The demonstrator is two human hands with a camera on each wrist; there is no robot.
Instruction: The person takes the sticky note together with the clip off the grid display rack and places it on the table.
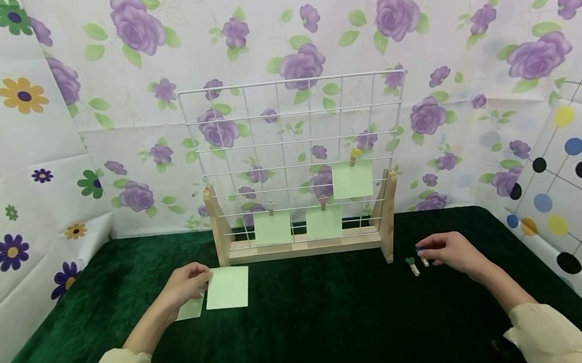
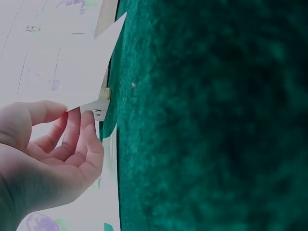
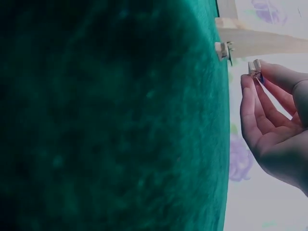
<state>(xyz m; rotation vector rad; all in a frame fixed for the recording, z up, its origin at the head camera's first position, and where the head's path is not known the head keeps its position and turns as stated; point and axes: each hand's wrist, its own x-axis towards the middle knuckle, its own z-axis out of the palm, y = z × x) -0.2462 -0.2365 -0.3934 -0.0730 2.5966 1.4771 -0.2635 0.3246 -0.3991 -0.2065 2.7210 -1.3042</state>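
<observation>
My left hand (image 1: 185,285) pinches a pale green square of paper (image 1: 227,288) by its upper left corner; the left wrist view shows thumb and fingertips on the sheet (image 2: 89,67). Partly hidden under that hand, another green paper (image 1: 190,309) lies on the cloth. At the right, my right hand (image 1: 450,253) pinches a small wooden clothespin (image 1: 425,261) with a blue decoration, held between thumb and fingers in the right wrist view. Just left of it lies a second clothespin (image 1: 413,267) with a green heart-like top.
A white wire grid (image 1: 294,113) stands in a wooden base (image 1: 304,249) at the back. Three green papers hang on it from clothespins, one (image 1: 352,179) higher than the other two. Dark green cloth (image 1: 302,323) covers the table; patterned sheets surround it.
</observation>
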